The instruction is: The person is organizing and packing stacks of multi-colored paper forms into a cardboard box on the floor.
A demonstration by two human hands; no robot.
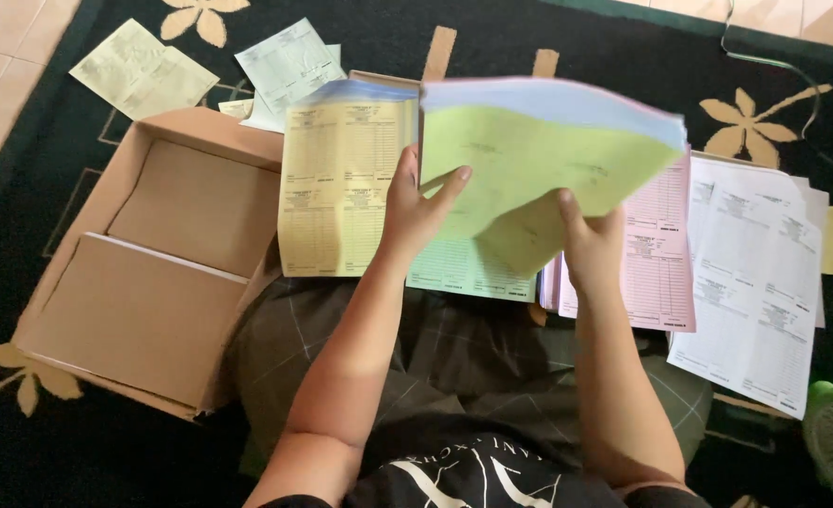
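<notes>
Forearms over the lap; left hand (415, 209) and right hand (588, 240) each pinch the multicoloured form stack (539, 150), thumbs on top, lifted above the yellow sheet (341, 188) and pink sheet (661, 254) (blurred edge). Advisable: firm thumbs, fanning one leaf at a time.

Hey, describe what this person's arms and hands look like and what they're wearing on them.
Both forearms are bare right up to the bottom edge of the picture: no sleeves, gloves, watch or bracelets show. The left hand and right hand carry no visible rings on the fingers. At the bottom, a dark shirt with a pale printed design and grey checked trousers show.
</notes>
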